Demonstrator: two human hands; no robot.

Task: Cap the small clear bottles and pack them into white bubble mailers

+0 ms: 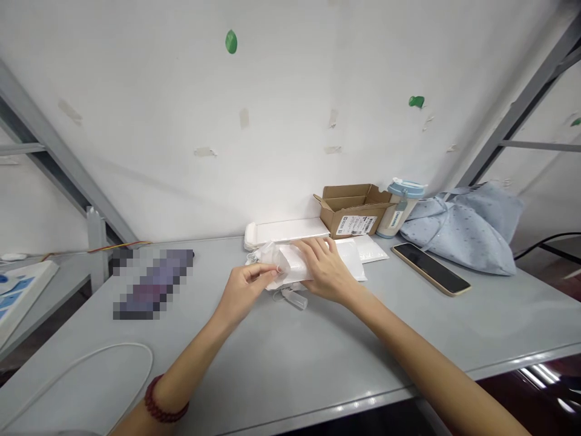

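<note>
Both my hands meet at the middle of the grey table (pixel 281 357). My left hand (pixel 247 287) is closed, pinching the edge of a crinkled clear plastic wrapper (pixel 269 257). My right hand (pixel 324 269) lies over a small white box (pixel 297 263), its fingers curled round the box's top. A small clear plastic piece (pixel 295 298) lies on the table just under both hands. A flat white packet (pixel 356 257) lies right behind the box.
A white tray (pixel 285 231) and an open cardboard box (pixel 351 209) stand by the wall, beside a blue-lidded cup (pixel 399 209) and a light blue cloth bag (pixel 467 233). A phone (pixel 431 268) lies at right. A white cable (pixel 91 363) loops at left.
</note>
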